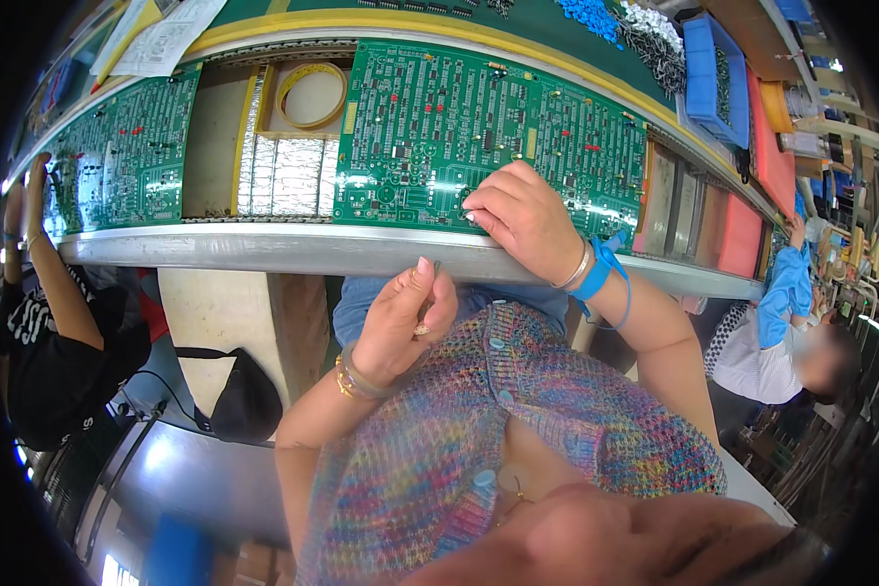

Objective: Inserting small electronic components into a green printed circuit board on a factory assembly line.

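Observation:
A large green circuit board (pixel 438 146), crowded with small parts, lies across the metal rails before me. At its lower middle, my right hand (pixel 529 220) rests with thumb and forefinger pinched against the board's surface. Whatever sits between those fingertips is too small to name. A blue wrist strap (pixel 601 272) circles my right wrist. My left hand (pixel 408 317) hovers apart from the board, just on my side of the front rail (pixel 361 249). Its fingers are curled closed, with a tiny dark bit showing at the tips and something pale in the palm; neither can be identified.
Left of my board, another green board (pixel 132 156) lies under a co-worker's hands. Between the boards is a tape roll (pixel 312 95). Beyond the far rail are blue parts (pixel 590 18), white-topped parts (pixel 649 29) and a blue bin (pixel 710 83). Another person (pixel 776 342) works at the right.

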### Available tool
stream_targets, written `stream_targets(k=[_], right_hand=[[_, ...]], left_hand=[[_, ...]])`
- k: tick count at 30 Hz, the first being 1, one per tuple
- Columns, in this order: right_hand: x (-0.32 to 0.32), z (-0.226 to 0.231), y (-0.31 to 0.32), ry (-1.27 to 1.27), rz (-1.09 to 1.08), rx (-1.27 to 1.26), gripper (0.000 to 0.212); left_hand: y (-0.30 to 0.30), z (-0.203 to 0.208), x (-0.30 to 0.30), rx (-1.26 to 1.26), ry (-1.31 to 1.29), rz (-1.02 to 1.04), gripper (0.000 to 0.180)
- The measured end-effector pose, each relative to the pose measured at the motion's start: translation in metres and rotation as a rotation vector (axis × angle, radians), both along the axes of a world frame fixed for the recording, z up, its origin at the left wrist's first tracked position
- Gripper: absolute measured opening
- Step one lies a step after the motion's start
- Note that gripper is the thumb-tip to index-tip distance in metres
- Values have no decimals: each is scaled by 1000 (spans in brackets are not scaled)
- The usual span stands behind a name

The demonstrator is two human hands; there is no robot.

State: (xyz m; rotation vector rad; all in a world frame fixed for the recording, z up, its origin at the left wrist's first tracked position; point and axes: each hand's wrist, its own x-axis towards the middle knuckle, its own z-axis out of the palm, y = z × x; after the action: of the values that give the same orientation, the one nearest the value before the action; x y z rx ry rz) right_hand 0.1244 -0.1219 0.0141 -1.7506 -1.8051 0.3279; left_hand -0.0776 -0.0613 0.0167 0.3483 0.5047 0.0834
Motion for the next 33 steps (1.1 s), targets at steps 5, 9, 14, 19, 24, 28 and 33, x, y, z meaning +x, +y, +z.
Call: stream_targets(k=[5,9,14,19,24,28,33], right_hand=[[1,1,1,-24,24,3,15],[-1,1,1,-142,109,74,16],[-2,9,7,-258,142,88,17],[-15,36,16,373,152,-55,11],[-12,52,31,377,183,-73,12],[-8,64,50,307,179,-79,9],[23,52,89,163,-28,-1,10]], left_hand=[[2,-4,-1,-107,-36,11,39],[5,-3,0,-118,-35,7,39],[13,0,3,-130,-50,-34,41],[22,5,4,-131,-117,-38,41],[34,8,13,-117,-165,-59,42],[52,12,16,-243,-328,-15,38],[79,21,2,-322,-101,637,13]])
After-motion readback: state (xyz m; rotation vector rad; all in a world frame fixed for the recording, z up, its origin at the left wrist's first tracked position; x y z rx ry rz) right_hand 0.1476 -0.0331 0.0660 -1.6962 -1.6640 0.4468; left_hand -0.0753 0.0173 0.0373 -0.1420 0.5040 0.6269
